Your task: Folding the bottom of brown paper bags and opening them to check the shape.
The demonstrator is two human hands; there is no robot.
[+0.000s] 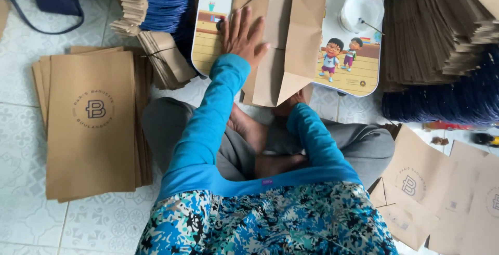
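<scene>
Pressing the left hand [241, 35] flat and unclenched on the folded brown paper bag [283, 42] on the small table [358, 73], keep creases aligned while the right hand [295, 100], grip state indiscernible, steadies the near edge

Soft, even daylight — bright on the floor tiles [21, 130], shadows faint; edges bend slightly, focus mostly sharp, mild glare far right.
</scene>
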